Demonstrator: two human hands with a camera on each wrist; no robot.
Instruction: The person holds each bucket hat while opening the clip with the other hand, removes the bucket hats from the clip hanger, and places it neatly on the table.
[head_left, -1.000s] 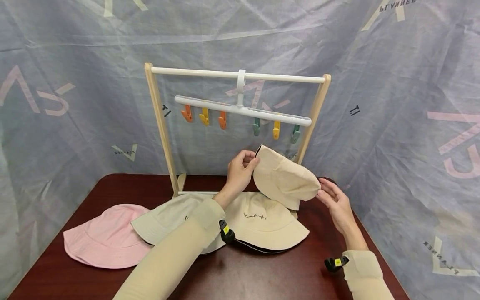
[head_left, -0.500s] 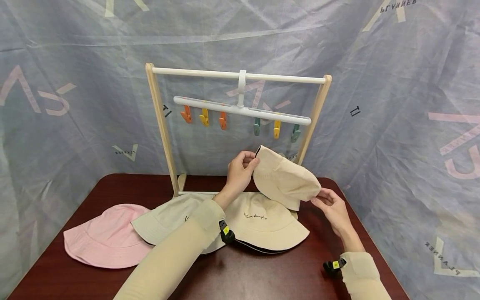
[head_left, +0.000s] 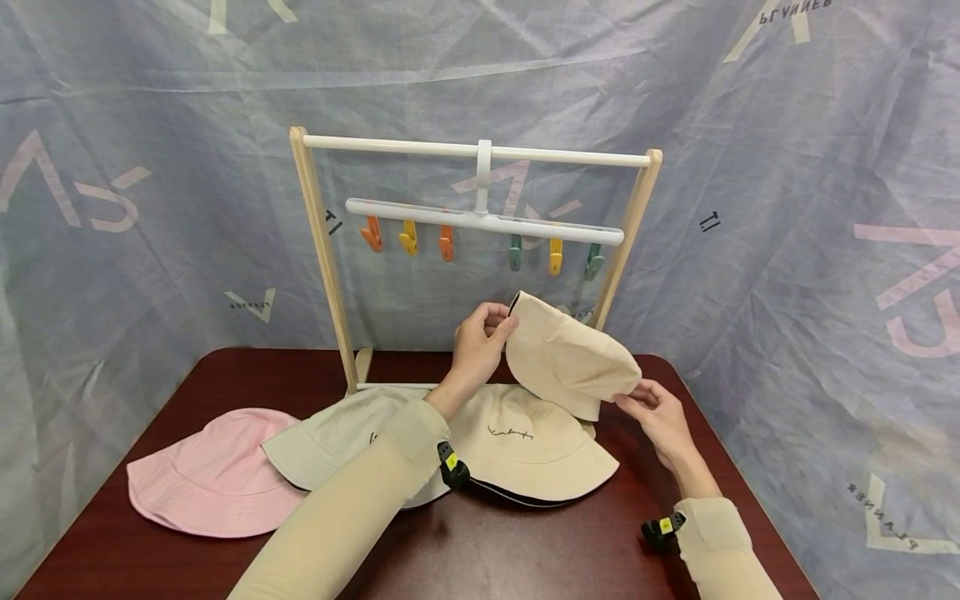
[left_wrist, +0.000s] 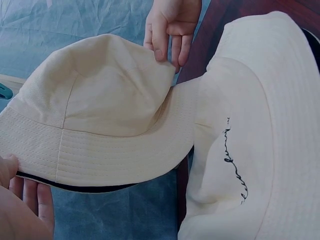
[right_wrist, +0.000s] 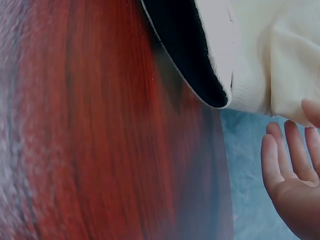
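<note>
A cream bucket hat (head_left: pixel 566 354) with a dark lining is held up on its side above the table. My left hand (head_left: pixel 478 346) pinches its brim, thumb on the outer face and fingers behind the dark inner edge. At the crown, my right hand (head_left: pixel 660 421) has its thumb on the cloth and its fingertips at the underside, as the left wrist view also shows. Just below lies a second cream bucket hat (left_wrist: pixel 245 130) with black script on its crown. The held hat covers part of its back edge in the head view.
A wooden rack (head_left: pixel 321 250) stands behind, with a white clip hanger (head_left: pixel 420 214) on its top bar. Orange, yellow and green clips (head_left: pixel 556 257) hang from it. A pale grey-green bucket hat (head_left: pixel 330 442) and a pink bucket hat (head_left: pixel 217 471) lie left on the dark red table (head_left: pixel 480 558).
My right hand has slid left and slightly down along the crown, its thumb now on the cloth. The hanger has swung slightly. My left hand and the held hat stay nearly still.
</note>
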